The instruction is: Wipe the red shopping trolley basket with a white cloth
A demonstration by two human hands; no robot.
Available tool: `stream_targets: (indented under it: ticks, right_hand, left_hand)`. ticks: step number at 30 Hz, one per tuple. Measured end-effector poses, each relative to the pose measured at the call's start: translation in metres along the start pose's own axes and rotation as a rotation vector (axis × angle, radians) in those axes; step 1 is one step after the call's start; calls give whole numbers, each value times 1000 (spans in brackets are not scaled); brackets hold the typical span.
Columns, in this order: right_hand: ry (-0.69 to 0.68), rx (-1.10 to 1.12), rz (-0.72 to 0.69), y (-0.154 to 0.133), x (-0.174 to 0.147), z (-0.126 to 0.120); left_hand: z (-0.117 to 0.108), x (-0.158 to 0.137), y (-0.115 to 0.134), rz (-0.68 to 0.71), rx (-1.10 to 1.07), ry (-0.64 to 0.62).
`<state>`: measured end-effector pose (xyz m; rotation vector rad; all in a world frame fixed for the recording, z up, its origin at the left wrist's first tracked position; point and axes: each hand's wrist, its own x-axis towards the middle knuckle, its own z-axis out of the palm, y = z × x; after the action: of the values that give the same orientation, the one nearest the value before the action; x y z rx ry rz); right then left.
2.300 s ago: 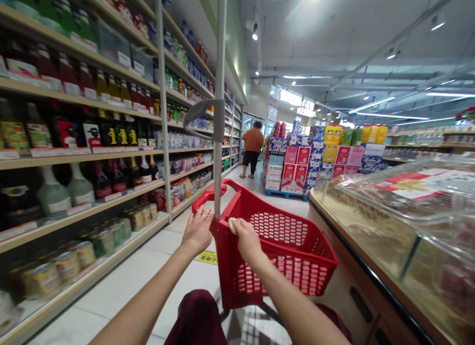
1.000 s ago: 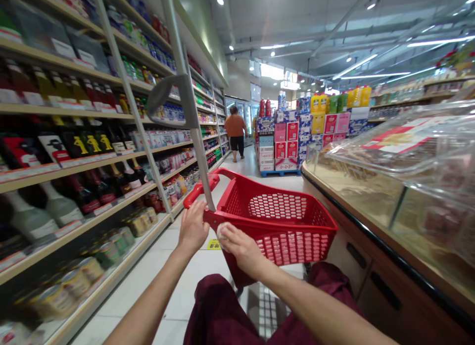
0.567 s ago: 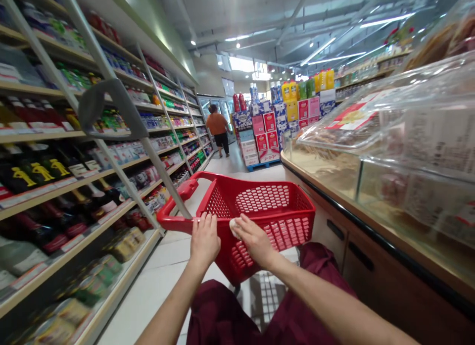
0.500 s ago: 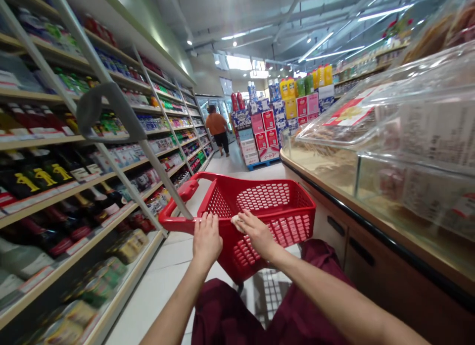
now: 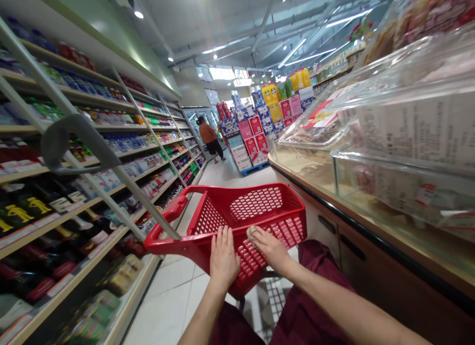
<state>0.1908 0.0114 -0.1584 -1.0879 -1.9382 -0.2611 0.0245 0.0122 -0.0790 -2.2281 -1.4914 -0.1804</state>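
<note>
Between stocked shelves (image 5: pixel 140 286) and a wooden worktop (image 5: pixel 293 159) stands a red shopping cart (image 5: pixel 208 250); the left hand (image 5: pixel 225 261) lies, fingers outstretched, on its rim (image 5: pixel 241 230), the right hand (image 5: pixel 272 249) holding a pale wad (image 5: pixel 250 231) against it.

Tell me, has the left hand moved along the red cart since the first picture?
Yes. Against the grey pole on the red cart, the left hand has shifted from the handle side to the basket side.
</note>
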Motion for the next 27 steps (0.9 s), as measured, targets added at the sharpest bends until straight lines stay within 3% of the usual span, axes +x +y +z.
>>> stream_targets:
  ticks: [3, 9, 15, 21, 27]
  right_hand:
    - [-97, -10, 84, 3, -22, 5]
    - [113, -24, 78, 7, 5, -22]
    - [-55, -68, 119, 25, -30, -20]
    - [161, -62, 160, 27, -15, -43]
    - [-18, -120, 235, 39, -46, -35]
  left_hand:
    - [3, -1, 1, -5, 13, -15]
    - [7, -2, 4, -41, 21, 5]
    - [8, -3, 5, -45, 0, 3]
    - [7, -3, 6, -60, 6, 26]
    - [5, -4, 7, -50, -6, 11]
